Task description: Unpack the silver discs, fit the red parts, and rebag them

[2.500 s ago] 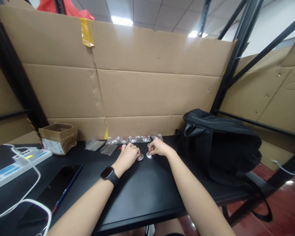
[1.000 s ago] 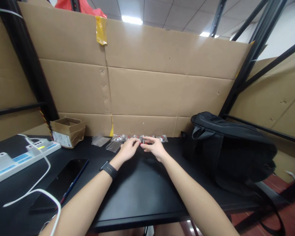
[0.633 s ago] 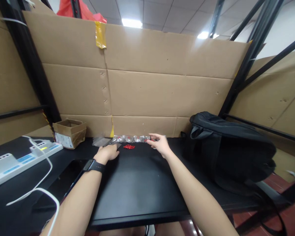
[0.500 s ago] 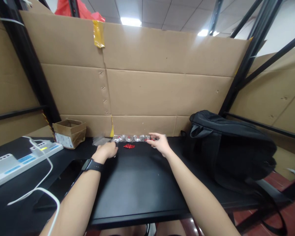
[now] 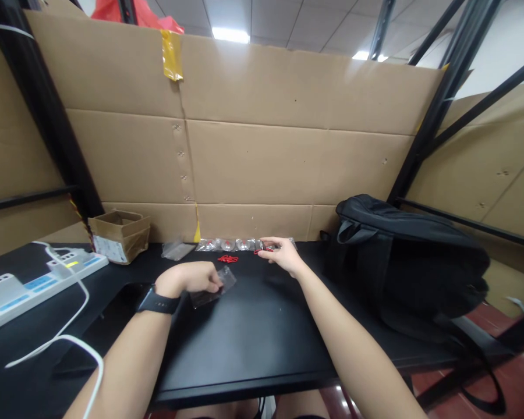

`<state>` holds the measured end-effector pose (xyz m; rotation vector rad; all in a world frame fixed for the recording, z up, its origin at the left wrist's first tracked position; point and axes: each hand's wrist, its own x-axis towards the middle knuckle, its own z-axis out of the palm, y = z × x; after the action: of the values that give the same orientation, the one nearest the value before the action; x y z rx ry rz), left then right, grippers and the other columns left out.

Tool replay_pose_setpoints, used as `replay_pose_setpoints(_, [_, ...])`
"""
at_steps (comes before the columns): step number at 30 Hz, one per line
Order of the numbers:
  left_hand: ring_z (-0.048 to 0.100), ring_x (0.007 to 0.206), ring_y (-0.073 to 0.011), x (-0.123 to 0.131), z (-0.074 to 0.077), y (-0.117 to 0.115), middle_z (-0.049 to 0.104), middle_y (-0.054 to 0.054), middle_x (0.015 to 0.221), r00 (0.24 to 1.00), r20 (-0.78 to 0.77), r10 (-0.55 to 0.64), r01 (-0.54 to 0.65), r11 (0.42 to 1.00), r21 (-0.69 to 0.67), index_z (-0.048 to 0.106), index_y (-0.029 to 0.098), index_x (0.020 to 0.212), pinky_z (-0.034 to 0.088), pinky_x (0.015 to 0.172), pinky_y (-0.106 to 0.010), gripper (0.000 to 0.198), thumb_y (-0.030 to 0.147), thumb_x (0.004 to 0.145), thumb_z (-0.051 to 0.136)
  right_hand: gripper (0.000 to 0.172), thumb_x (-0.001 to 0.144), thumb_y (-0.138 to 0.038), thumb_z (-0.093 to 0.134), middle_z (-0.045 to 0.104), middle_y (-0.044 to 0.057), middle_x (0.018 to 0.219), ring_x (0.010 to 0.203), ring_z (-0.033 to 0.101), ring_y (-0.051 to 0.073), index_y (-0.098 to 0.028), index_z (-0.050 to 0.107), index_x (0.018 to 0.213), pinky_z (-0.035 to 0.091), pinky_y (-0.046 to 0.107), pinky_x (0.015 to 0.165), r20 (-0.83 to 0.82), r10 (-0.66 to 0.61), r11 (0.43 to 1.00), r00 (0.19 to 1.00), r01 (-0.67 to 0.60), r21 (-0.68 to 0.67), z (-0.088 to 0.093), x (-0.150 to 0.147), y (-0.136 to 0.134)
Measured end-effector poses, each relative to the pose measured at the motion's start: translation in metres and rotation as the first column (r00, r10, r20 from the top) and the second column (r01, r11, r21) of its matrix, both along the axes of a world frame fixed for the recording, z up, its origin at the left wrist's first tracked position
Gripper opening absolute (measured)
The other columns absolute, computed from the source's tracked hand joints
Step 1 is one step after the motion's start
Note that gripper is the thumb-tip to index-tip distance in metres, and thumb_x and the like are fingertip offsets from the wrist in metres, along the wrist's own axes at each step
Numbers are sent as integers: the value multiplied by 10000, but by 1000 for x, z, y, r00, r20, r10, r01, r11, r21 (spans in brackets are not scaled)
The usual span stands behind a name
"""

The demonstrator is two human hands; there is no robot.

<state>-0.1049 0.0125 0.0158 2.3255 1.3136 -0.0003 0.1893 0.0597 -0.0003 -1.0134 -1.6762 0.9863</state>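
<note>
My left hand [image 5: 198,277], wearing a black watch, pinches a clear plastic bag [image 5: 213,290] just above the black tabletop. My right hand [image 5: 282,256] is at the back of the table, its thumb and fingers around a bit of red cord [image 5: 264,251]; part of the grip is hidden. Behind the fingers runs a row of small clear packets [image 5: 227,245] with round, silvery-looking contents and red spots. A small heap of red cord [image 5: 227,259] lies between my hands. More clear bags [image 5: 177,250] lie to its left.
An open cardboard box [image 5: 121,235] and a white power strip [image 5: 48,285] with a loose white cable are on the left. Under my left forearm lies a dark flat device [image 5: 109,317]. A black backpack [image 5: 413,267] takes up the right side. Cardboard panels [image 5: 253,157] close off the back.
My left hand has come away from the pile of clear bags, toward me and slightly right, with one bag in its fingers. My right hand has hardly moved.
</note>
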Motion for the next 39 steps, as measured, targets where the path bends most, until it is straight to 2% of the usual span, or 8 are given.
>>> replay_pose_setpoints(3, [681,801,-155,32,-2,-6,777,19,899,985,72,-155,152,987,42,784,265,971,474,783,-214,240,250,782,636,628,617,-423,876,703,106,1076,698,636,131,-186,698,1170,546,252,587,31,61,998,998,-61,-1,1,3,1])
replay_pose_setpoints(8, [664,850,-169,62,-18,-1,737,-22,928,967,161,-200,150,949,279,752,221,875,468,803,-231,128,215,766,686,574,541,-412,912,728,61,908,647,617,122,-158,714,1017,491,236,605,247,123,984,961,-150,94,4,10,1])
replay_pose_setpoints(12, [655,915,-188,63,-28,5,724,-22,965,967,160,-199,130,923,363,731,231,940,465,829,-252,172,219,769,708,435,550,-423,904,670,2,668,594,575,128,-161,771,871,409,226,557,577,80,962,812,-215,168,12,13,-5])
replay_pose_setpoints(16, [671,928,-211,63,-29,4,740,-17,966,987,89,-137,89,906,413,719,263,1012,462,838,-279,235,255,777,723,378,574,-381,895,688,1,682,627,591,138,-182,794,878,405,224,581,706,67,941,705,-279,190,19,11,-12])
replay_pose_setpoints(21, [685,930,-219,69,-28,-3,748,-22,954,995,47,-91,62,903,424,705,279,1063,467,847,-289,255,261,809,699,321,584,-331,891,686,-11,659,594,582,123,-177,794,849,396,214,568,768,143,924,625,-363,123,17,4,-18])
replay_pose_setpoints(28, [677,970,-254,79,-30,-11,713,-91,1065,991,133,-3,-48,927,373,658,236,1130,486,819,-303,325,369,835,674,332,573,-345,905,679,-19,657,597,581,128,-192,780,839,390,219,576,726,159,926,669,-356,125,8,-3,-17])
replay_pose_setpoints(33, [667,884,-248,85,-29,-15,700,-94,990,991,113,74,-114,906,407,660,207,975,475,730,-297,293,450,812,664,339,569,-316,894,688,-11,679,621,585,132,-192,793,869,388,217,588,748,130,918,651,-364,158,6,-5,-14])
replay_pose_setpoints(39, [653,740,-217,92,-26,-16,698,-108,859,987,38,155,-157,890,429,667,179,731,442,653,-288,151,312,789,627,345,612,-102,741,709,-18,701,612,611,122,-193,791,941,419,205,577,740,182,922,647,-374,100,4,3,-12])
